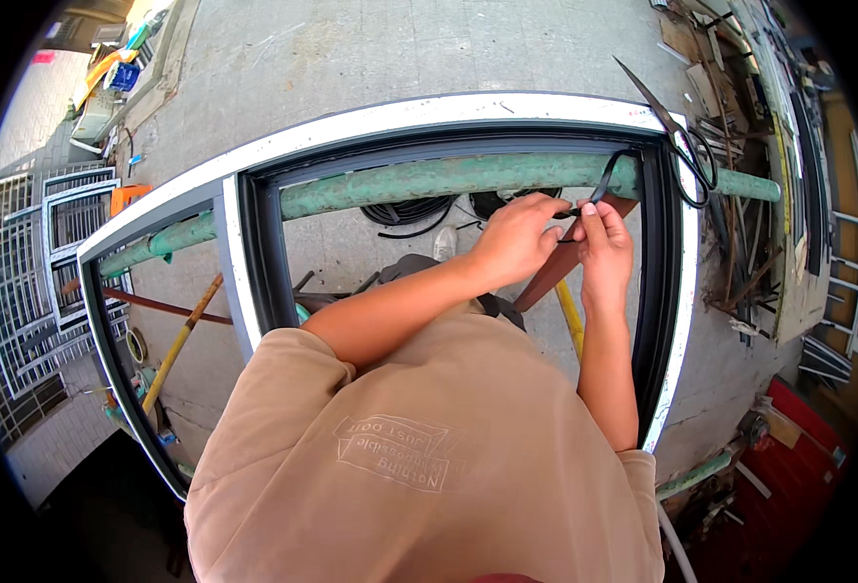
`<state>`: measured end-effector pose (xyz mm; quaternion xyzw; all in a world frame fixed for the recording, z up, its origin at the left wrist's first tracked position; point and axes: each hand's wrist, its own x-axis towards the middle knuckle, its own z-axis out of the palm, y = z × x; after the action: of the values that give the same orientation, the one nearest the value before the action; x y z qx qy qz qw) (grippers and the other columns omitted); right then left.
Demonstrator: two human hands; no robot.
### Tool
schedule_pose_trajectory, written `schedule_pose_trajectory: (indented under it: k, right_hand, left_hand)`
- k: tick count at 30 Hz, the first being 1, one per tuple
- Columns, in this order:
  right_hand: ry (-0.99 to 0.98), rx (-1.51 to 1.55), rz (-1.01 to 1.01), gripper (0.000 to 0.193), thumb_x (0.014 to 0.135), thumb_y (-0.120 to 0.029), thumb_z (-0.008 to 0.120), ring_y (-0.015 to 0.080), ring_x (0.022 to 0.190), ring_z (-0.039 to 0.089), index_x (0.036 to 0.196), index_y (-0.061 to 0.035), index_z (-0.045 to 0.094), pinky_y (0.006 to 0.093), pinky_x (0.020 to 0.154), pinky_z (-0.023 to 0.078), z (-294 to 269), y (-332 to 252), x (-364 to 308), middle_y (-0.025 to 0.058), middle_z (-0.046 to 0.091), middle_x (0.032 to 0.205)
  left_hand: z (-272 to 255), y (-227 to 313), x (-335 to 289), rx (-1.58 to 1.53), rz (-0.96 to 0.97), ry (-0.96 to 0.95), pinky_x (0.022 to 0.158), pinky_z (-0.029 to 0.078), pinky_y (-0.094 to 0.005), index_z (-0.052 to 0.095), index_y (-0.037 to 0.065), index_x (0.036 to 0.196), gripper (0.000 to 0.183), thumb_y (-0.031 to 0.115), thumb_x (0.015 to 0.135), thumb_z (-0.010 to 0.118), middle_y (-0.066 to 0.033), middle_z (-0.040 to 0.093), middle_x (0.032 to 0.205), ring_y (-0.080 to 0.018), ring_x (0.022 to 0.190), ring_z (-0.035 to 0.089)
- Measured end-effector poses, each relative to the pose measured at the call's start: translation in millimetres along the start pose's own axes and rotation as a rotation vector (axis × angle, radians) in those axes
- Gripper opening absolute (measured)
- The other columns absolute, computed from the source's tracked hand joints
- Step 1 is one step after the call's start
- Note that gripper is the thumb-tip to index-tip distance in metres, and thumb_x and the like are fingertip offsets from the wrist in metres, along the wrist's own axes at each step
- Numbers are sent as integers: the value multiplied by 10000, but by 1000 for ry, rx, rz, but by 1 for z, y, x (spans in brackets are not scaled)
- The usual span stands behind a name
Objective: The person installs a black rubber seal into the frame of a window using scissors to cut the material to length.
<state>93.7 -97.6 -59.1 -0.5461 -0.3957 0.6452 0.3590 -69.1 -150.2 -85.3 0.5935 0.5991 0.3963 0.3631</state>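
My left hand (520, 240) and my right hand (605, 255) are close together near the far right corner of a large window frame (370, 121). Between their fingertips they pinch a thin black rubber strip (604, 178). From my fingers the strip loops up to the frame's dark inner corner; part of it is hidden by my fingers. The frame has a white face and dark inner channels, with a mullion (237, 262) toward the left. Black-handled scissors (683, 146) lie across the far right corner, blades pointing away and to the left.
Worn green pipes (429, 183) run beneath the frame. Coiled black strip (404, 211) lies on the concrete floor (419, 53) below. A yellow bar (570, 316) slants under the opening. Metal frames (79, 228) are stacked at left, and scrap pieces (730, 185) lie along the right.
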Motion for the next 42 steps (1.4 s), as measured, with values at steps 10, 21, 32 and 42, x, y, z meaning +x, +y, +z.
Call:
schedule_pose_trajectory:
  k: [10,21,32,42]
  right_hand:
    - [-73,99,63,246,1077,-72,552,8,609,418,1273,-21,691,202,534,304,-9,2,-1,3,678,849]
    - [-26,-28,-51,289,1063,-70,588,37,704,533,1345,-18,622,210,635,405,-26,27,-14,29,710,907]
    - [23,-75,-150,161,1064,-39,643,54,798,627,1222,-11,650,232,718,481,-26,42,-39,8,705,872]
    - [72,-943,161,153,964,-236,758,360,894,784,1066,-125,778,469,772,598,-143,229,-129,160,808,948]
  left_hand:
    - [7,-8,17,-150,-124,-129,988,562,-448,704,11,1291,280,141,1043,706,-181,749,1267,-391,1165,723]
    - [15,-21,12,-165,-125,-80,898,557,-399,727,-19,1212,236,169,1074,690,-160,742,1123,-299,1005,727]
    - [20,-12,19,-241,-209,-138,789,547,-300,724,-16,1103,192,174,1092,713,-36,731,911,-89,833,647]
    - [8,12,39,-526,-345,-60,858,599,-317,698,-13,1191,250,229,1135,669,-41,711,1000,-140,890,736]
